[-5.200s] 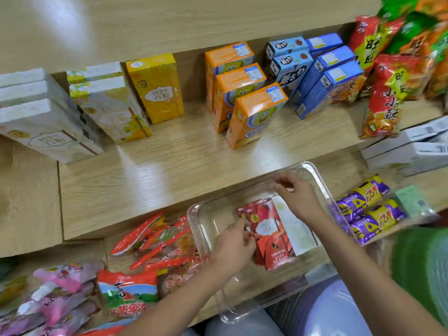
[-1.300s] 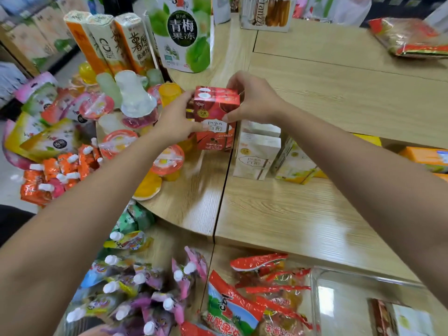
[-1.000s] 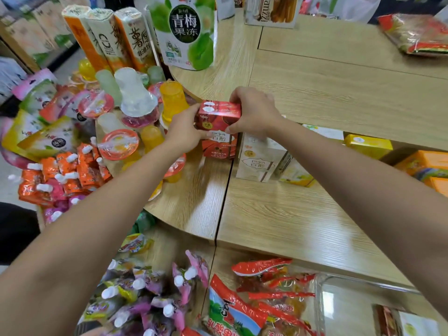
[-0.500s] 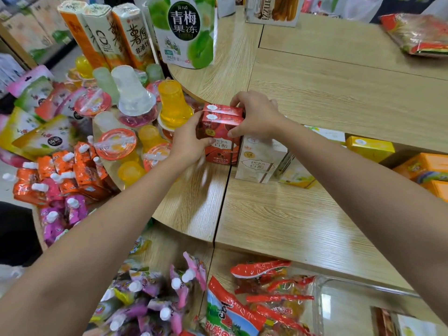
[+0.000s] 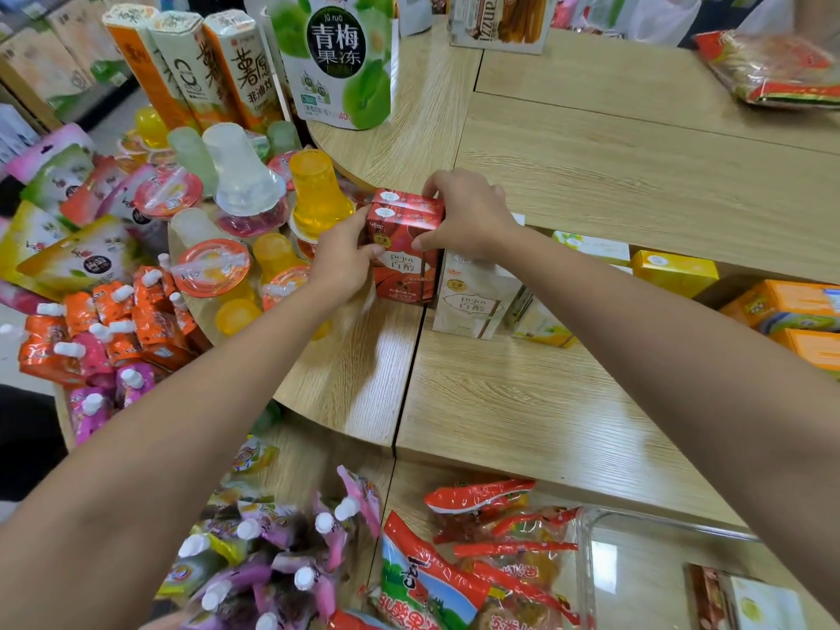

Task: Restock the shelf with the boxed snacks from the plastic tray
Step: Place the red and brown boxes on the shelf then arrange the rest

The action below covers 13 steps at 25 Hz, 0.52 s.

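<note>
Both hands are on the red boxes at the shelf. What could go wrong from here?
1. The left hand is close beside the yellow jelly cup; drawing back could topple it.
2. The red boxes, gripped by the right hand, stand upright beside the white box; a careless release might tip them.

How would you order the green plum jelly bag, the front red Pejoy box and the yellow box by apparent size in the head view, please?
1. Green plum jelly bag
2. Front red Pejoy box
3. Yellow box, partly hidden, so unsure.
</note>
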Each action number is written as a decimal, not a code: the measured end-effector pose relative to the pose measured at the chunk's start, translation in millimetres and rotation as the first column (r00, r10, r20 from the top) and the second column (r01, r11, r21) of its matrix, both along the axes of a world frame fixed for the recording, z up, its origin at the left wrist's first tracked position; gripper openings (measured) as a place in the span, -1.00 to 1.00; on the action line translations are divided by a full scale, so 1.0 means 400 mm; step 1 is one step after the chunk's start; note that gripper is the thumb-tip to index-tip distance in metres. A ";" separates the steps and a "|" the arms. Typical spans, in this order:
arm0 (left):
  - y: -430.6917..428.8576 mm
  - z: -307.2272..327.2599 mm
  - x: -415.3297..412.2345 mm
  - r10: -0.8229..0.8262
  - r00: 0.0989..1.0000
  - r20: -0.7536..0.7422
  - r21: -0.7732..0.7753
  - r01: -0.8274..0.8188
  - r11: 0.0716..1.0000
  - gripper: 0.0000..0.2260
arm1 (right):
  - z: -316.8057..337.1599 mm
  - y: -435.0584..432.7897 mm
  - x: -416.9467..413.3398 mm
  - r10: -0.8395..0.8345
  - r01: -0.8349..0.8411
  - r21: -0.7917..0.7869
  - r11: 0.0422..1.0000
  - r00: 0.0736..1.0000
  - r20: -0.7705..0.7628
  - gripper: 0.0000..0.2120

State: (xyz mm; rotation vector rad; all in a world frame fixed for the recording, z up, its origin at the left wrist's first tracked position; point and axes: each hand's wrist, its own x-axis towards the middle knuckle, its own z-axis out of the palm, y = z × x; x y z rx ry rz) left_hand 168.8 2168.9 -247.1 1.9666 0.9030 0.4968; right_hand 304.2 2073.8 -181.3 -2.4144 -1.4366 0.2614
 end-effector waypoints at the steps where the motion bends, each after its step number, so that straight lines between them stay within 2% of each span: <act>1: -0.003 0.002 -0.003 -0.002 1.000 -0.003 0.004 0.002 1.000 -0.51 | -0.001 0.001 0.000 -0.002 0.002 0.005 1.000 1.000 -0.001 -0.39; 5: -0.017 0.004 -0.008 -0.011 0.999 -0.052 0.066 0.014 0.998 -0.47 | -0.002 -0.007 0.001 0.007 -0.006 -0.016 1.000 0.999 0.035 -0.35; 8: -0.021 0.017 -0.007 0.046 0.995 -0.086 0.100 -0.038 0.994 -0.45 | 0.003 -0.011 0.003 -0.003 0.005 -0.022 1.000 0.997 0.075 -0.31; 13: -0.041 0.063 -0.027 0.079 0.997 0.007 0.124 -0.080 0.989 -0.50 | 0.031 -0.023 0.001 -0.014 0.013 0.023 1.000 0.999 0.029 -0.36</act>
